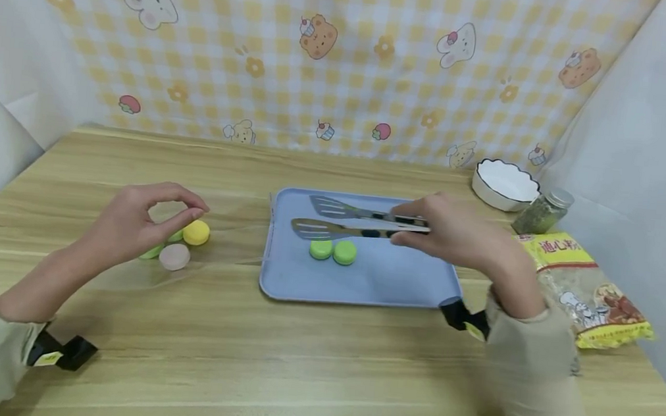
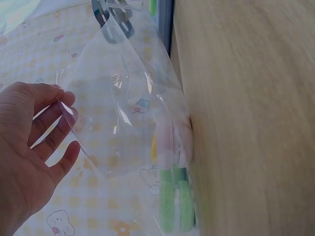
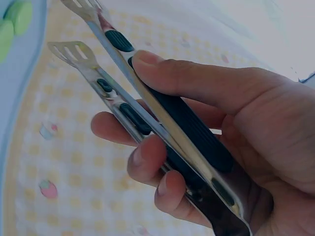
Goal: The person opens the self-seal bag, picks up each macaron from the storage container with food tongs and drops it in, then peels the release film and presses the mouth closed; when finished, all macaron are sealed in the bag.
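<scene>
My left hand (image 1: pixel 129 223) pinches the edge of a clear plastic bag (image 2: pixel 118 123) between thumb and fingers, lifting its film off the table. Inside the bag lie a yellow macaron (image 1: pixel 196 232), a pale pink macaron (image 1: pixel 175 257) and green macarons (image 2: pixel 176 201), partly hidden by the hand in the head view. My right hand (image 1: pixel 455 235) grips metal tongs (image 1: pixel 375 233) with dark handle pads, thumb on one arm and fingers around the other. The slotted tong ends stand apart with nothing between them, above a blue tray (image 1: pixel 285 283). Two green macarons (image 1: pixel 344 252) sit side by side on that tray.
At the back right stand a white scalloped dish (image 1: pixel 504 183) and a glass jar (image 1: pixel 542 212) of dried green herbs with a metal lid. A yellow-and-clear food packet (image 1: pixel 590 290) lies beside the right forearm. A checked cloth (image 1: pixel 357 71) hangs behind the wooden table (image 1: pixel 272 361).
</scene>
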The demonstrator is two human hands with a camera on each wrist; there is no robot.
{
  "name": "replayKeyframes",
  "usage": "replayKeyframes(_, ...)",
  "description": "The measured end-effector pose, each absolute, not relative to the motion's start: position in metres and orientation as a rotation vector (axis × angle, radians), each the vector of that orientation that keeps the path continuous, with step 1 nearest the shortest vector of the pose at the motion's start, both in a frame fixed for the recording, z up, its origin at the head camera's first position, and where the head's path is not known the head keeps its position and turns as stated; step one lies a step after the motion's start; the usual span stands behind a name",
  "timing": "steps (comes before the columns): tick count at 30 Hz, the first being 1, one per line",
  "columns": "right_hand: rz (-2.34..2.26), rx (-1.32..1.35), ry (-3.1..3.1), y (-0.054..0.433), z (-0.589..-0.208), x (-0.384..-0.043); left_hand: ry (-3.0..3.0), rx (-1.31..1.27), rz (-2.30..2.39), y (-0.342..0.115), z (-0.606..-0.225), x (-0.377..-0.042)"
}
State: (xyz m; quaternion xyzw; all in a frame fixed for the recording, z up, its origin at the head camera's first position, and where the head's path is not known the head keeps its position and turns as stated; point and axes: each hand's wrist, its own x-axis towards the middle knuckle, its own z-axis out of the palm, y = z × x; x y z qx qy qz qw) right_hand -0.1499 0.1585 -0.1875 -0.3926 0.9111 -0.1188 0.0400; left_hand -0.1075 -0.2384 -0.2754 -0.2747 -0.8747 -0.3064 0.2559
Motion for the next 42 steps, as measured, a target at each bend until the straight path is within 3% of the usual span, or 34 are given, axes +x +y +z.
replayKeyframes(12, -0.248, -1.06, 2.884, 0.213, -0.175, -0.149, -2.389, -0.737, -0.833, -0.237, -0.277, -0.109)
replayKeyframes(42, -0.265, -1.019, 2.797, 0.198, -0.184, -0.15, -2.356, -0.757, -0.805, -0.236, -0.273, -0.108)
